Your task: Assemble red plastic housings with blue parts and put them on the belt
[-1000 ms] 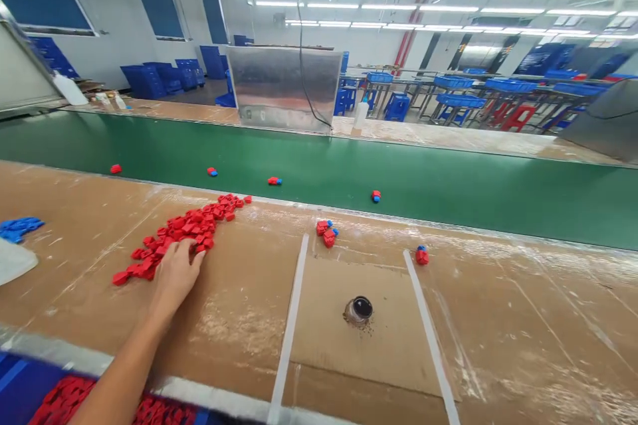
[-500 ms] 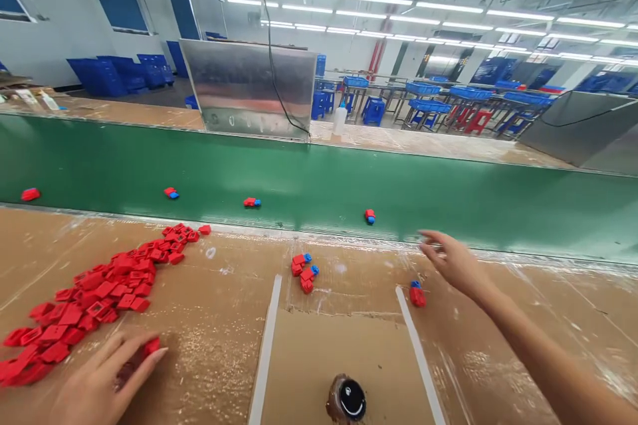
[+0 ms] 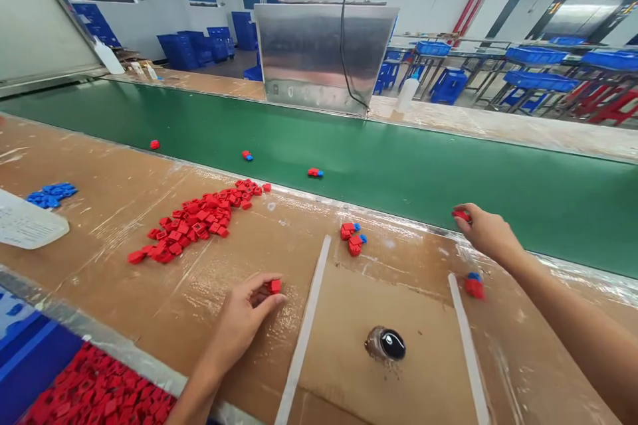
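Observation:
My left hand (image 3: 243,319) rests on the brown bench top, fingers curled round a small red plastic piece (image 3: 274,286). A long heap of the same red pieces (image 3: 199,220) lies to its upper left. My right hand (image 3: 486,232) reaches to the edge of the green conveyor belt (image 3: 399,166) and pinches a red piece (image 3: 461,214) at its fingertips. A red-and-blue assembled piece (image 3: 473,285) lies just below that hand. A small cluster of red-and-blue pieces (image 3: 353,239) sits between my hands.
Three red-and-blue pieces (image 3: 315,172) ride on the belt. A black round knob (image 3: 389,344) sits in a cardboard panel between two white strips. A blue bin of red pieces (image 3: 94,395) is at bottom left. Blue pieces (image 3: 50,194) and a white sheet lie far left. A metal box (image 3: 323,56) stands behind the belt.
My left hand has drawn a red piece from the heap toward the middle. My right hand came into view, reached to the belt edge and now pinches a red piece.

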`<state>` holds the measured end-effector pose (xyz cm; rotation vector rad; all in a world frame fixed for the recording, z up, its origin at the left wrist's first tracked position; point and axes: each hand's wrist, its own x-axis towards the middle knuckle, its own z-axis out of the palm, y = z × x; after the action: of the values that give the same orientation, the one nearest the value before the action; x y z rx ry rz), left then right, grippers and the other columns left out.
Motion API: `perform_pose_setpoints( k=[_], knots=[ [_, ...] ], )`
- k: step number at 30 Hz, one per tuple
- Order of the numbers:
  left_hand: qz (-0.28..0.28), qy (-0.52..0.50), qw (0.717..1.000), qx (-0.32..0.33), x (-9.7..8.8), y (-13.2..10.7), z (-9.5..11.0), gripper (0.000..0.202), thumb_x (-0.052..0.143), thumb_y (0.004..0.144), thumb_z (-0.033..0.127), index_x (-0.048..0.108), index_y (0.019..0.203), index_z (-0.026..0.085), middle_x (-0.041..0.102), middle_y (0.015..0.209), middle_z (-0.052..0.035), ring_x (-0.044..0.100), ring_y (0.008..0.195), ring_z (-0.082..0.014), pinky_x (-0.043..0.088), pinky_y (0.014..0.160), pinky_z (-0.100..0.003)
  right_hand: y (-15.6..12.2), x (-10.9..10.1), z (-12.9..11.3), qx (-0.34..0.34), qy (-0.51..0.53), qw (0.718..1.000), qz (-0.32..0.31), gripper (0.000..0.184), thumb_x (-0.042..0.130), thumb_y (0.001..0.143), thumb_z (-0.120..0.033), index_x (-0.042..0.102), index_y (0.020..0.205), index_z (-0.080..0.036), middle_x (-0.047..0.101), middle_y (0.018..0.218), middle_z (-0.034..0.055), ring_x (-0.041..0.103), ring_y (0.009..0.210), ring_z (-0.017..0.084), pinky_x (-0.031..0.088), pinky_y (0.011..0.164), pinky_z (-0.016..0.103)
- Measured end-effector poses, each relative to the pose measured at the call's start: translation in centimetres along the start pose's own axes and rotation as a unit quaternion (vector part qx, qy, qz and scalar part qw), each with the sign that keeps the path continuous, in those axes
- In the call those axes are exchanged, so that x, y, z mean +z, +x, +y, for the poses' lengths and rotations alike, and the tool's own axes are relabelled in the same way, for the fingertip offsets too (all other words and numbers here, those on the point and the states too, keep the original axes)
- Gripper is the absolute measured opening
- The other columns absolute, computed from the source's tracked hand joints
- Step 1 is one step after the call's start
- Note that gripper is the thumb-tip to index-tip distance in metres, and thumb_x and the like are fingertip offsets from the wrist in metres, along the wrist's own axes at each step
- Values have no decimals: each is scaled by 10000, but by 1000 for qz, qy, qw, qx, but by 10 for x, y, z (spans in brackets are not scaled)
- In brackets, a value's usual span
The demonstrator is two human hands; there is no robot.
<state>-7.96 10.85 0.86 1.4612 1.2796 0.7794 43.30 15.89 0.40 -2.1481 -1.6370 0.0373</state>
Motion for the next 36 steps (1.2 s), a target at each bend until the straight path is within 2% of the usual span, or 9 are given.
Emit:
perform_pose_setpoints(
  k=[3, 7, 11, 14, 18, 22, 26, 32, 36],
  knots=[
    [-53, -51, 997, 8, 12, -7, 4, 263, 724, 765, 275, 726, 1012, 186, 661, 923, -40, 634, 866, -181, 510, 784, -273, -60, -25, -16, 11, 4, 999, -35, 329, 526, 884, -330, 644, 1123, -137, 714, 818, 140, 655, 647, 249, 474, 611, 355],
    [-122, -111, 986, 9, 30, -15, 12, 290, 753, 749, 283, 735, 1020, 180, 650, 881, -28, 607, 838, -163, 485, 767, -256, -157, -47, -46, 5, 123, 989, -82, 421, 506, 906, -495, 598, 1203, -211, 722, 1037, 98, 696, 852, 250, 551, 725, 354],
    [-149, -146, 978, -9, 53, -27, 16, 339, 739, 773, 318, 706, 1074, 165, 654, 836, -26, 588, 802, -155, 468, 735, -253, -234, -47, -61, 55, 227, 969, -83, 451, 528, 913, -544, 588, 1211, -211, 704, 1109, 115, 688, 964, 269, 576, 798, 382],
    [-182, -164, 969, -17, 71, -40, 16, 348, 724, 779, 313, 692, 1086, 152, 654, 830, -32, 587, 772, -158, 472, 708, -263, -266, -40, -60, 91, 291, 950, -73, 464, 555, 904, -550, 588, 1197, -192, 698, 1119, 136, 681, 1014, 272, 568, 881, 407],
    [-218, -141, 966, -20, 93, -59, 15, 322, 719, 766, 276, 704, 1062, 148, 616, 798, -11, 563, 747, -143, 457, 707, -255, -283, -38, -61, 107, 332, 934, -75, 450, 608, 877, -540, 610, 1163, -192, 703, 1104, 141, 675, 1037, 276, 563, 909, 417],
    [-198, -95, 975, -19, 107, -65, 15, 318, 711, 757, 272, 707, 1044, 136, 548, 697, 23, 508, 669, -130, 417, 650, -245, -284, -45, -73, 95, 347, 929, -87, 441, 611, 888, -514, 623, 1196, -199, 710, 1087, 130, 679, 1015, 271, 582, 862, 415],
    [-198, -82, 977, 3, 110, -64, 13, 348, 692, 786, 281, 689, 1110, 154, 560, 741, 16, 507, 696, -136, 411, 661, -243, -271, -48, -92, 73, 373, 919, -106, 427, 623, 892, -486, 631, 1211, -201, 706, 1096, 119, 689, 957, 258, 571, 879, 459],
    [-250, -77, 964, 57, 105, -65, 8, 272, 656, 836, 244, 693, 1098, 183, 594, 801, 0, 502, 712, -133, 410, 675, -237, -245, -45, -113, 87, 449, 876, -156, 459, 645, 886, -485, 621, 1247, -203, 712, 1093, 104, 689, 950, 236, 568, 895, 449],
    [-250, -105, 961, 46, 104, -67, 5, 271, 657, 850, 274, 695, 1100, 175, 620, 840, -17, 540, 759, -144, 433, 713, -245, -238, -41, -124, 43, 405, 903, -133, 437, 635, 897, -455, 595, 1246, -195, 715, 1085, 116, 691, 938, 243, 578, 848, 442]
  ],
)
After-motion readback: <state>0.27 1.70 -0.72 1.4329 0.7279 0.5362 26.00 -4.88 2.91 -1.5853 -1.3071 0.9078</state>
